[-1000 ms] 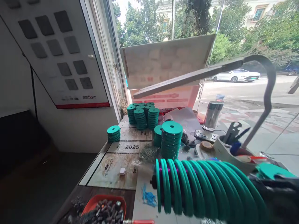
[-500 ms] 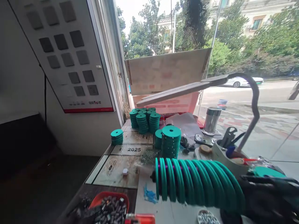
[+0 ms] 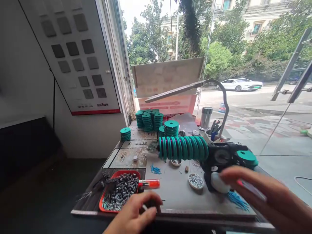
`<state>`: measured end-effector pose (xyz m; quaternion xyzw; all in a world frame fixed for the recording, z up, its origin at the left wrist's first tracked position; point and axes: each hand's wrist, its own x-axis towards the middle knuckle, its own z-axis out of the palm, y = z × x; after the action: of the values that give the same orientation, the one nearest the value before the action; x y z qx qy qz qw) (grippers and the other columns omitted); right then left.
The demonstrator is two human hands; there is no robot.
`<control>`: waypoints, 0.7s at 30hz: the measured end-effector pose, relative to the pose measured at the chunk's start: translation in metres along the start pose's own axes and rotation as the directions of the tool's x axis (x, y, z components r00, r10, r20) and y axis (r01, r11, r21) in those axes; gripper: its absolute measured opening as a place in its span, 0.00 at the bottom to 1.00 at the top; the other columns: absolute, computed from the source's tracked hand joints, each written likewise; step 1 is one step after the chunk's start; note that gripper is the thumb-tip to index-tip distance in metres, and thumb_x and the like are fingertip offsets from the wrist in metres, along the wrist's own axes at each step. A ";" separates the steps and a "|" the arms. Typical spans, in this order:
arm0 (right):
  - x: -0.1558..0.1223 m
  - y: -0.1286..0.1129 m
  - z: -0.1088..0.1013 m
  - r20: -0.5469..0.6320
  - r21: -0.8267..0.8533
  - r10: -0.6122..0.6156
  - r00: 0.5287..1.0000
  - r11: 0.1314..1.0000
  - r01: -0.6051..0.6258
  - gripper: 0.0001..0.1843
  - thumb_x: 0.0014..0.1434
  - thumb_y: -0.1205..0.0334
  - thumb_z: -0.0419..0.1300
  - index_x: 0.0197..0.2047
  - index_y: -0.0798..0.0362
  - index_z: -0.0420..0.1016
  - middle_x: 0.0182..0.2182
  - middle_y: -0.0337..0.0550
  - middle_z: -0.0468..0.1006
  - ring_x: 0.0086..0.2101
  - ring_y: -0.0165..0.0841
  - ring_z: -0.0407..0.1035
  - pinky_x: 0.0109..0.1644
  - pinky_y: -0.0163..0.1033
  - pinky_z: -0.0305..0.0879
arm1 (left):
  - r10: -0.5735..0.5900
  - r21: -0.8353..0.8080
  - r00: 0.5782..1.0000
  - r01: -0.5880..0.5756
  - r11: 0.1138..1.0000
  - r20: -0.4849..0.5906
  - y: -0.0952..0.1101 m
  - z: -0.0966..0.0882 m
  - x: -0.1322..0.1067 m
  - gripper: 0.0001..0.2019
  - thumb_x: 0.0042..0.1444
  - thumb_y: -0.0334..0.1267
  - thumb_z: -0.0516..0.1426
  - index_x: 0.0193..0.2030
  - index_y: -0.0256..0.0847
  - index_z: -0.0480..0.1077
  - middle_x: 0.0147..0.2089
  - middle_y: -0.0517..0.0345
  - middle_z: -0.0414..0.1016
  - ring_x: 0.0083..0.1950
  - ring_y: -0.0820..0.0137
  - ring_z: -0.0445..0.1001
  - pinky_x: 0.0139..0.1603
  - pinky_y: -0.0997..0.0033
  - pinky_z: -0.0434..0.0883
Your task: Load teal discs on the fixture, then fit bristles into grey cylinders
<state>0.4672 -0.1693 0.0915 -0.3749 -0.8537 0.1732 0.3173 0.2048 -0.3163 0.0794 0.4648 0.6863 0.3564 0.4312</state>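
My left hand [image 3: 133, 214] is at the table's front edge, just right of a red tray [image 3: 105, 199] heaped with small grey metal parts. Its fingers are curled in a pinch round something small and dark that I cannot make out. My right hand [image 3: 265, 198] is blurred, with fingers stretched out, reaching left toward a black machine [image 3: 220, 159]. A row of green discs [image 3: 182, 148] sits on a spindle sticking out of the machine's left side. A single green disc [image 3: 246, 156] lies on top of the machine.
Stacks of green discs [image 3: 170, 128] stand at the back, with a lone low stack [image 3: 125, 134] at the left. A red lighter [image 3: 148, 184], a small dish of metal bits [image 3: 195, 181], blue scraps [image 3: 155, 169], a desk lamp [image 3: 195, 87] and a metal cup [image 3: 206, 117] are about.
The view has pulled back and down, so the whole table now shows. Both hands have come into view at the bottom; neither was visible before.
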 end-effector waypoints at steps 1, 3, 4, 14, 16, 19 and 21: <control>0.027 -0.010 -0.007 0.024 -0.046 -0.030 0.999 0.998 0.031 0.28 0.58 0.40 0.37 0.40 0.48 0.71 0.40 0.39 0.71 0.38 0.17 0.67 0.41 0.24 0.68 | 0.055 -0.016 0.998 -0.056 0.998 -0.020 0.010 -0.002 0.010 0.18 0.47 0.51 0.54 0.40 0.42 0.71 0.41 0.59 0.73 0.38 0.81 0.68 0.38 0.85 0.65; 0.081 -0.029 -0.014 0.053 -0.175 -0.120 0.991 0.976 0.128 0.27 0.61 0.46 0.35 0.47 0.48 0.69 0.46 0.38 0.68 0.44 0.18 0.65 0.49 0.26 0.64 | 0.105 -0.125 0.994 -0.104 0.987 -0.004 0.025 -0.001 0.027 0.19 0.47 0.49 0.55 0.43 0.40 0.69 0.40 0.57 0.71 0.35 0.82 0.67 0.34 0.85 0.64; 0.104 -0.036 -0.013 0.102 -0.248 -0.161 0.982 0.951 0.182 0.27 0.61 0.48 0.34 0.48 0.48 0.69 0.48 0.38 0.67 0.46 0.20 0.64 0.51 0.27 0.63 | 0.106 -0.195 0.994 -0.104 0.975 0.000 0.029 0.001 0.033 0.20 0.47 0.49 0.55 0.44 0.38 0.69 0.39 0.56 0.71 0.34 0.81 0.67 0.32 0.84 0.64; 0.120 -0.040 0.019 0.252 -0.366 -0.108 0.962 0.909 0.198 0.30 0.61 0.44 0.29 0.55 0.41 0.62 0.49 0.36 0.66 0.49 0.26 0.63 0.45 0.26 0.55 | -0.002 -0.571 0.994 -0.061 0.819 -0.109 0.025 0.019 0.082 0.24 0.43 0.35 0.54 0.51 0.41 0.62 0.51 0.55 0.67 0.39 0.81 0.68 0.36 0.80 0.64; 0.119 -0.041 0.019 0.247 -0.375 -0.101 0.964 0.907 0.191 0.30 0.61 0.44 0.29 0.55 0.39 0.62 0.50 0.35 0.66 0.50 0.28 0.63 0.45 0.26 0.54 | 0.056 -0.610 0.993 -0.110 0.784 -0.108 0.024 0.025 0.098 0.27 0.38 0.30 0.55 0.50 0.45 0.60 0.46 0.60 0.68 0.36 0.84 0.68 0.35 0.82 0.63; 0.120 -0.042 0.020 0.235 -0.387 -0.111 0.966 0.901 0.197 0.30 0.61 0.44 0.29 0.54 0.39 0.63 0.49 0.35 0.66 0.49 0.26 0.63 0.45 0.27 0.54 | 0.165 -0.687 0.986 -0.112 0.718 0.012 0.026 0.040 0.115 0.23 0.35 0.30 0.58 0.42 0.41 0.61 0.34 0.62 0.69 0.30 0.82 0.68 0.35 0.79 0.63; 0.119 -0.042 0.022 0.212 -0.392 -0.126 0.969 0.897 0.202 0.30 0.61 0.44 0.29 0.55 0.40 0.62 0.50 0.36 0.65 0.49 0.25 0.62 0.47 0.27 0.55 | 0.232 -0.718 0.966 -0.079 0.692 0.117 0.029 0.051 0.120 0.20 0.34 0.31 0.60 0.37 0.38 0.61 0.35 0.59 0.71 0.30 0.79 0.70 0.37 0.75 0.65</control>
<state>0.3685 -0.1092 0.1464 -0.3423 -0.9248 -0.0042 0.1660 0.2379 -0.1893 0.0543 0.3535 0.4085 0.5790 0.6106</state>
